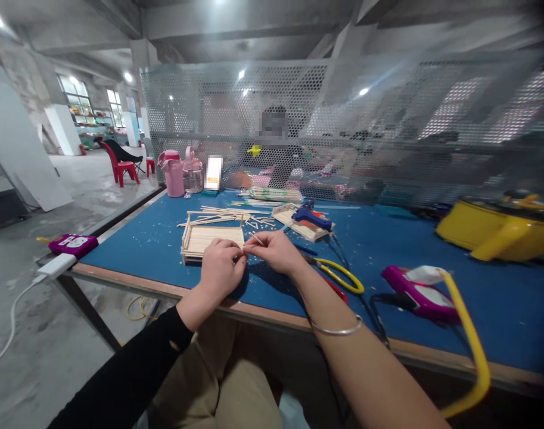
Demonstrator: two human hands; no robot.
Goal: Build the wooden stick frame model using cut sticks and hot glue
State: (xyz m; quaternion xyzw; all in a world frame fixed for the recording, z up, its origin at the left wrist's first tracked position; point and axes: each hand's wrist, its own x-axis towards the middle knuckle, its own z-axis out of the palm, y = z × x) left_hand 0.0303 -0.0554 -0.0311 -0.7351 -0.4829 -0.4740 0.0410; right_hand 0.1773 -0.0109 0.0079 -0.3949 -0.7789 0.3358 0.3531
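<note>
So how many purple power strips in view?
2. One purple power strip is at the near left corner of the blue table; the other purple power strip lies on the table's right side. Others could be hidden behind things.

I have a blue-topped workbench (133, 253) with a wooden edge in view. On it I count a stick-built wooden tray (209, 234), loose wooden sticks (209, 213) just behind it and pale scraps scattered about. A pink flask (174, 177) and a clear pink bottle (192, 179) stand at the far left. Purple power sockets (421, 298) lie on the right, near a yellow object (495, 233) I can't identify.
</note>
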